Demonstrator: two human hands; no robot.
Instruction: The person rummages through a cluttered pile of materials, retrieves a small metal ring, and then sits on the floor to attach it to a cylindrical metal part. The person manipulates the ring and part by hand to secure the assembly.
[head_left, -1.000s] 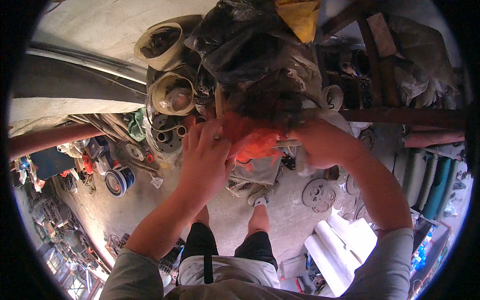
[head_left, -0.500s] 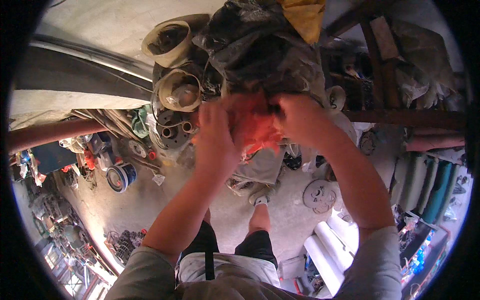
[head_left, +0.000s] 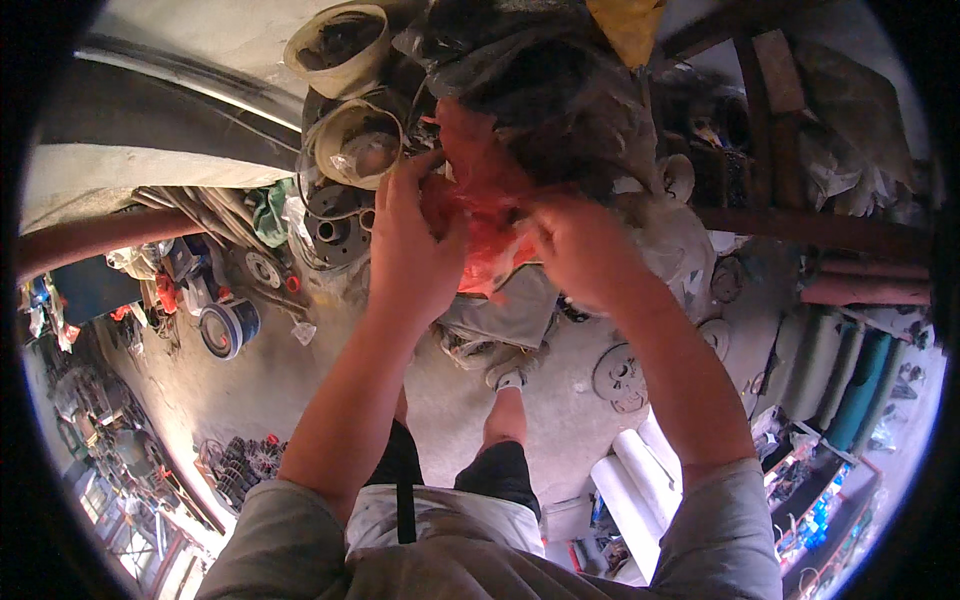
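Observation:
A crumpled red plastic bag (head_left: 482, 165) is between my hands, its upper end standing up in front of a heap of black plastic sheeting (head_left: 520, 85). My left hand (head_left: 412, 245) grips the bag's left side, fingers bent around it. On the other side, my right hand (head_left: 582, 250) has its fingers curled in on the bag's right edge. A pale, see-through scrap shows near those right fingertips; I cannot make out what it is. Whatever the bag may contain is hidden. Below it lies a grey, flat-sided bundle (head_left: 510, 310).
Two cream tubs (head_left: 357, 150) stand left of the black sheeting. A white-and-blue bucket (head_left: 230, 328) sits on the floor at left. Round metal plates (head_left: 620, 378) and white rolls (head_left: 640, 485) lie at right. Green and grey rolls (head_left: 860, 390) lean farther right.
The red bag's upper end now rises higher and shows more clearly. My hands have shifted slightly, the right one lower, with both still at the bag. The whole view has moved a little.

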